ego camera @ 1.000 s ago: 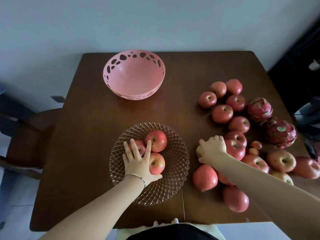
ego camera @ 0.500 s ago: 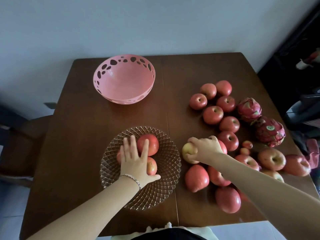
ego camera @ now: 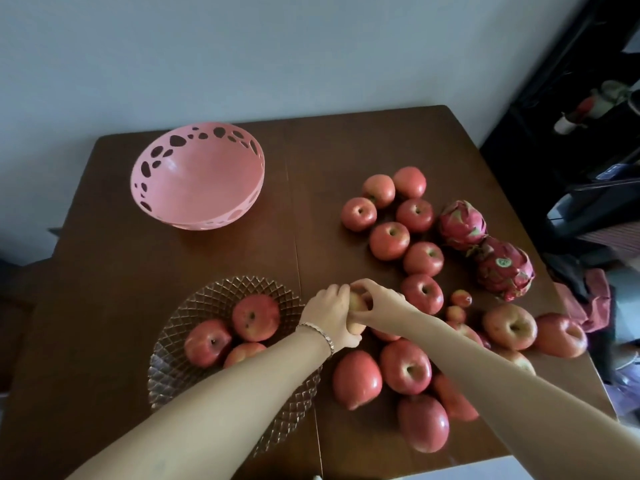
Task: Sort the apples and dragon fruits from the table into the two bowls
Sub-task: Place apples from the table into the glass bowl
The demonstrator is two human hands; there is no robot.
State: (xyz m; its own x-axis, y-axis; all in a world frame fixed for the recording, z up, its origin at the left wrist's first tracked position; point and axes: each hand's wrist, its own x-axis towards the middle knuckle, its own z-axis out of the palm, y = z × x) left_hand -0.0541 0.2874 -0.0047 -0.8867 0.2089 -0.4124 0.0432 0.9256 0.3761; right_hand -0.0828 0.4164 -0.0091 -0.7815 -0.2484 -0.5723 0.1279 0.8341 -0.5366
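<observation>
Both hands meet on one yellowish-red apple (ego camera: 356, 304) just right of the glass bowl (ego camera: 221, 292). My left hand (ego camera: 330, 315) cups it from the left and my right hand (ego camera: 379, 301) grips it from the right. Three red apples (ego camera: 255, 317) lie in the glass bowl. The pink perforated bowl (ego camera: 197, 178) stands at the back left with nothing in it. Several loose apples (ego camera: 405, 370) spread over the right half of the table. Two dragon fruits (ego camera: 462, 225) (ego camera: 504, 268) lie at the far right.
The dark wooden table (ego camera: 329, 150) ends close to me at the bottom. Two small reddish fruits (ego camera: 460, 299) sit among the apples. Dark furniture and clutter (ego camera: 588, 202) stand past the table's right edge. A chair (ego camera: 20, 271) is at the left.
My left hand has left the apples in the glass bowl and moved right. My right hand has carried the apple leftward, and both hands now hold it together.
</observation>
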